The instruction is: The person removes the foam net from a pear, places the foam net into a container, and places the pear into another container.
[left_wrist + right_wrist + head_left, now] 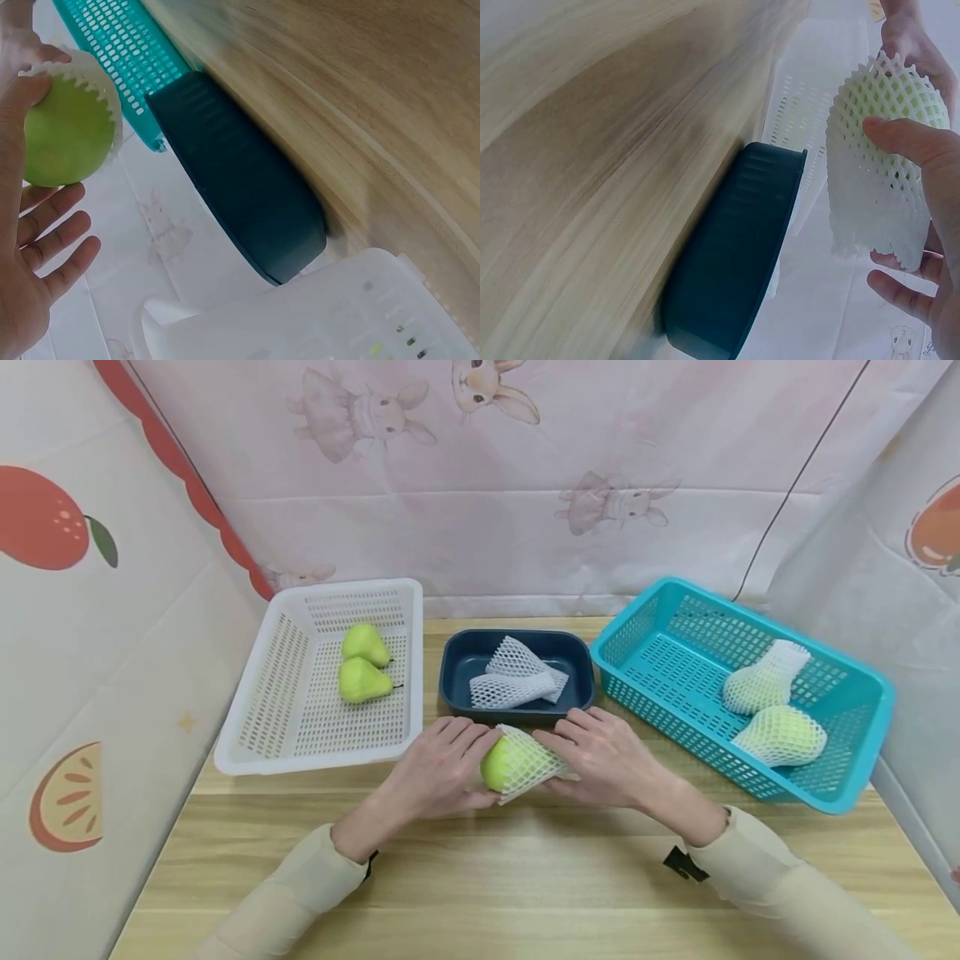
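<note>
Over the table in front of the dark blue tray, my left hand point(441, 770) grips a green pear point(493, 767) by its round end, thumb on one side and fingers on the other. A white foam net sleeve point(534, 763) covers the rest of the pear. My right hand point(609, 762) holds that sleeve from the other end, its thumb point(896, 136) pressed on the mesh. In the left wrist view the pear's bare bottom point(71, 135) sticks out of the sleeve's scalloped edge. The pear's stem end is hidden inside the netting.
The dark blue tray point(517, 714) holds two flat foam net sleeves point(513, 690). On the left, a white basket point(255, 702) contains two bare pears point(363, 680). A turquoise basket point(652, 714) at right holds two pears in foam nets point(782, 737). Patterned cloth hangs behind.
</note>
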A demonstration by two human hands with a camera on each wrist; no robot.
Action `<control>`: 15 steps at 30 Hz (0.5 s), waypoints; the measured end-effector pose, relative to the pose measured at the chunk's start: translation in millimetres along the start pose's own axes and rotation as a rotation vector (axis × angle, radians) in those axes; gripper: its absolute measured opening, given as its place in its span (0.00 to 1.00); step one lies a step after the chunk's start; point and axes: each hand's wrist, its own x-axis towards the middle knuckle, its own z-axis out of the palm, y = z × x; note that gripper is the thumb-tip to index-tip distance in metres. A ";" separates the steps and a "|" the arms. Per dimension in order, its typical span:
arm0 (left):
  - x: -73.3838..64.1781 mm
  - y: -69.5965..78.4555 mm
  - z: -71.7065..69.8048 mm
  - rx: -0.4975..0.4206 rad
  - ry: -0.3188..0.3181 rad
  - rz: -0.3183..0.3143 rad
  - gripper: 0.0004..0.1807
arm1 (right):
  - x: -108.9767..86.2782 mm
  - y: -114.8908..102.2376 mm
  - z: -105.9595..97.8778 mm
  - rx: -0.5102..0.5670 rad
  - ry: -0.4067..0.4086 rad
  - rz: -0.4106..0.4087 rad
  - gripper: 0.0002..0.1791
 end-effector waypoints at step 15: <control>-4.4 -3.6 -5.1 0.003 -0.003 -0.027 0.46 | -6.6 9.3 -4.3 -0.018 0.021 0.006 0.32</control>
